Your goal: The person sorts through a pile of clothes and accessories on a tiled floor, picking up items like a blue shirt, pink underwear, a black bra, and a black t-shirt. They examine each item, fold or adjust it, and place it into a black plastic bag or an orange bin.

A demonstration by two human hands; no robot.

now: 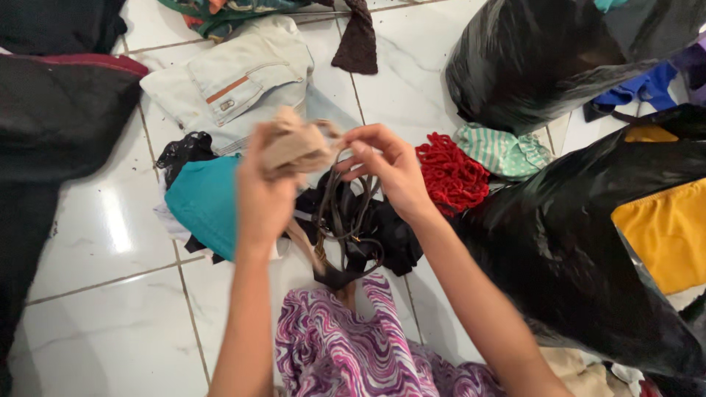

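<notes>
Left hand point(263, 192), frame centre, raised, fingers closed around a beige cloth point(294, 145). Right hand point(388, 167) just beside it pinches the same cloth, dark straps point(346, 220) dangling below. Under them teal cloth point(209, 202), purple patterned fabric point(346, 345) on the tiled floor point(103, 309). Right: red knit point(450, 175), black plastic bag point(581, 257) holding yellow fabric point(665, 231); another black bag point(540, 59) upper right.
</notes>
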